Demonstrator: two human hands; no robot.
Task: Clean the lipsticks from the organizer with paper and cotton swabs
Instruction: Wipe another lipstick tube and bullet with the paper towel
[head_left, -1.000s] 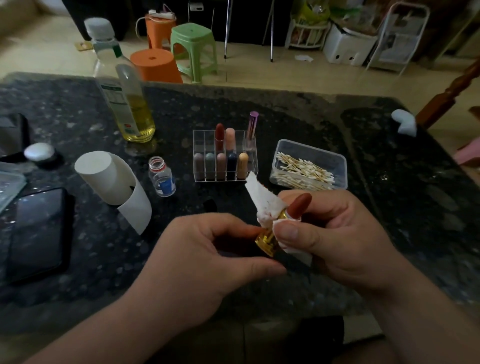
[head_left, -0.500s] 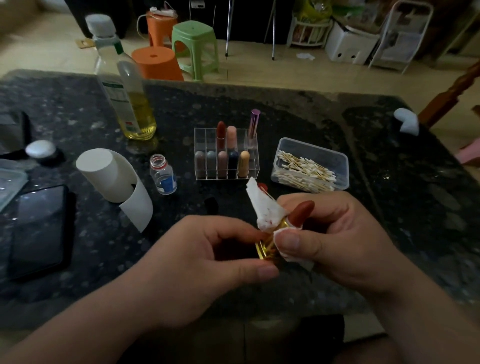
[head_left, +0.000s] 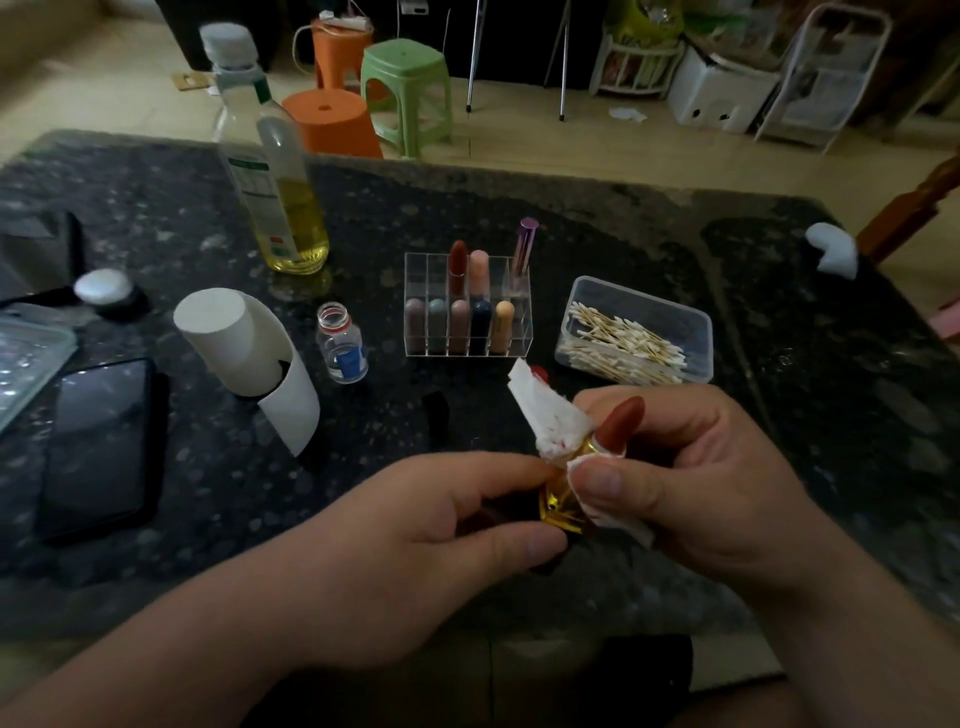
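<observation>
Organizer (head_left: 416, 278) holds lipsticks (head_left: 459, 328), tub (head_left: 697, 332) cotton swabs (head_left: 623, 343); left fingers (head_left: 498, 467) pinch gold lipstick (head_left: 560, 508), right fingers (head_left: 613, 480) its paper (head_left: 545, 415).

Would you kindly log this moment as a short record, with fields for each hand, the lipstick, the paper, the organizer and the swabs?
left hand: grips the lipstick's gold base
right hand: pinches the paper round the lipstick's collar
lipstick: red-brown bullet exposed, tilted
paper: white, red smears
organizer: clear, five tubes in front, three behind
cotton swabs: in a clear tub right of the organizer

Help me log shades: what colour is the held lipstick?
The gold-cased lipstick is brick red; head view.
</observation>
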